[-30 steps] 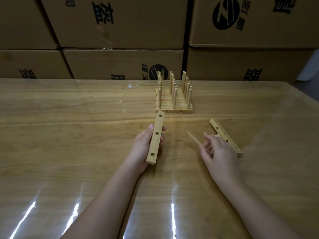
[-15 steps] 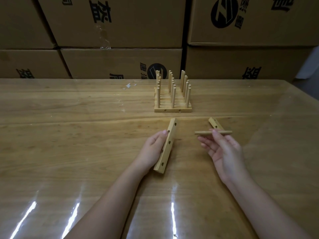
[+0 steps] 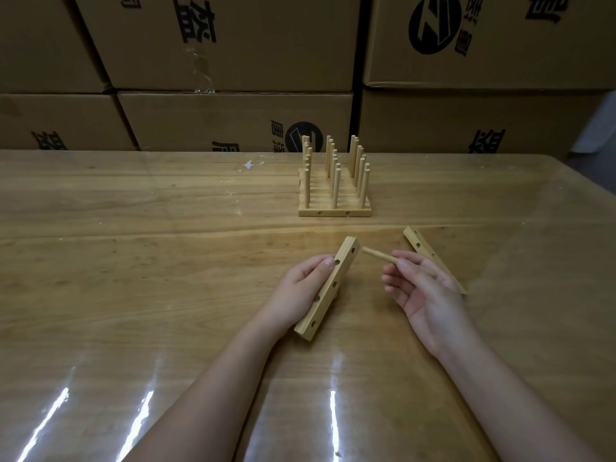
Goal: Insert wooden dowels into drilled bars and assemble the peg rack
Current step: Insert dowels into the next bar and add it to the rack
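Note:
My left hand (image 3: 301, 290) grips a drilled wooden bar (image 3: 328, 288), held tilted with its row of holes facing right. My right hand (image 3: 420, 288) pinches a wooden dowel (image 3: 378, 255) between thumb and fingers. The dowel's free tip points left and sits just beside the bar's top hole, close to it but apart. A second drilled bar (image 3: 420, 245) lies flat on the table behind my right hand, partly hidden by it. An assembled peg rack (image 3: 335, 208) with several upright dowels stands further back at the centre.
The wooden table (image 3: 133, 261) is covered with a glossy clear sheet. Stacked cardboard boxes (image 3: 233, 61) form a wall along the far edge. A small scrap of torn tape (image 3: 250, 165) lies near the back, left of the rack.
My right hand lifted the dowel, turned it and brought its tip leftward to the bar's top hole. My left hand tilted the bar and shifted it to the right.

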A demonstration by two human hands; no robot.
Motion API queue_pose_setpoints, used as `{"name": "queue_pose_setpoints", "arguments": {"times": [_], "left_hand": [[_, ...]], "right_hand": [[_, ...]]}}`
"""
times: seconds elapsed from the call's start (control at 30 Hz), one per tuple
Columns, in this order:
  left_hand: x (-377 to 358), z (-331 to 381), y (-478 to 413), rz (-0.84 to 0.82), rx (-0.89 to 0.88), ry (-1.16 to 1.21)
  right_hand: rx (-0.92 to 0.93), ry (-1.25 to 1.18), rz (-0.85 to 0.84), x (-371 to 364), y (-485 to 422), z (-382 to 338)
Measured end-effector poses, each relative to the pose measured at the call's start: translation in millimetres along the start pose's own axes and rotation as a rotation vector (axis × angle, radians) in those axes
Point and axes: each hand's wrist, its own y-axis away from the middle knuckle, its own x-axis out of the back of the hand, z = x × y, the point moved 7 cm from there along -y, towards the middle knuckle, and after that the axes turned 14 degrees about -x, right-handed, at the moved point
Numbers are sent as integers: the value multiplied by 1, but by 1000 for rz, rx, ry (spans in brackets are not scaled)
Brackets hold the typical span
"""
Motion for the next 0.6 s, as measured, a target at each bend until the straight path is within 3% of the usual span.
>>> {"name": "queue_pose_setpoints", "arguments": {"times": [0.6], "left_hand": [[0, 1, 3, -6, 36, -3]], "right_hand": [[-2, 132, 29, 0, -3, 4]]}}
